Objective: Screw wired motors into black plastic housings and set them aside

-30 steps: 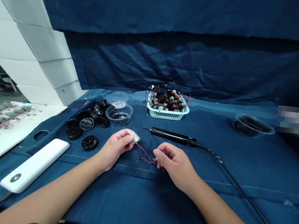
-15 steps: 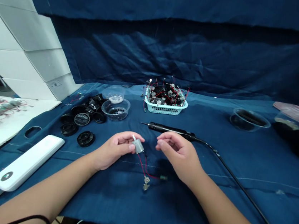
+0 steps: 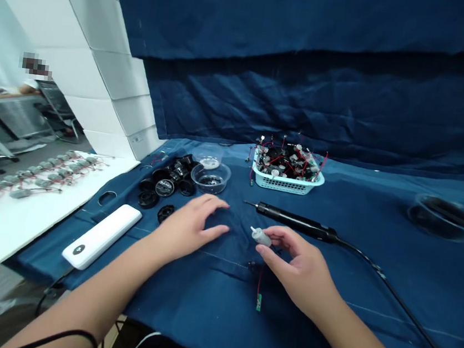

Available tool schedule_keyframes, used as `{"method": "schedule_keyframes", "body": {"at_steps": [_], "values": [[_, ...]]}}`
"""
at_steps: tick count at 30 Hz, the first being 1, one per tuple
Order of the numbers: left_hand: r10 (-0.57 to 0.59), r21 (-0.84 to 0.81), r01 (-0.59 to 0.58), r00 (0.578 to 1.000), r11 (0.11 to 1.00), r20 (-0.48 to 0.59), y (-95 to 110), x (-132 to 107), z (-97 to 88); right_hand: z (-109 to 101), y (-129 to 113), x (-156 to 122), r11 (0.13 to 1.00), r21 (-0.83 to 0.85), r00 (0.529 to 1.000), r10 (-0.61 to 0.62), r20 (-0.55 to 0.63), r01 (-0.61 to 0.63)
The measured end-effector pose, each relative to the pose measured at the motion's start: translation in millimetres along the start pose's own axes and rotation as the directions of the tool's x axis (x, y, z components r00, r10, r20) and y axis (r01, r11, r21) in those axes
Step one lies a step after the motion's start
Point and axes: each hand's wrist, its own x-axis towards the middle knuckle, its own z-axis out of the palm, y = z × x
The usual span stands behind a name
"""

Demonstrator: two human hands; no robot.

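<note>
Right hand (image 3: 301, 267): we pinch the silver DC motor (image 3: 261, 236) between thumb and fingertips, just above the blue cloth (image 3: 206, 327).
Left hand (image 3: 189, 229): we keep it open, fingers spread low over the cloth, grasping nothing.
Lead: a red wire (image 3: 260, 280) runs from near the motor to a small green circuit board (image 3: 258, 303) on the cloth.
Beyond: a corded black pen-shaped tool (image 3: 297, 221) lies just past the motor; farther off sits a pale blue basket (image 3: 285, 185) of wired parts.

Blue cloth (image 3: 366, 318), teal basket (image 3: 285, 184) — clear plastic bowl (image 3: 210, 177)

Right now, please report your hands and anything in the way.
Right hand pinching silver motor, red wire to green board. Left hand empty on blue cloth. Soldering iron beyond right hand.
</note>
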Motion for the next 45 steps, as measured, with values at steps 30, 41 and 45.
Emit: {"method": "schedule_keyframes", "body": {"at_steps": [30,41,45], "values": [[0.030,-0.299,-0.036,0.999,0.953,-0.025,-2.7,18.1,28.5,-5.2,-1.0,0.6,0.931,-0.189,0.932,-0.338,-0.129,0.312],[0.406,-0.027,-0.405,0.912,0.914,0.063,9.7,10.1,25.2,-6.0,-3.7,-5.6,0.830,-0.294,0.868,-0.497,-0.005,0.473],[0.317,-0.282,-0.296,0.948,0.913,0.032,9.9,8.8,26.0,-7.8,-6.2,-5.8,0.849,-0.247,0.880,-0.474,0.038,0.468]]}}
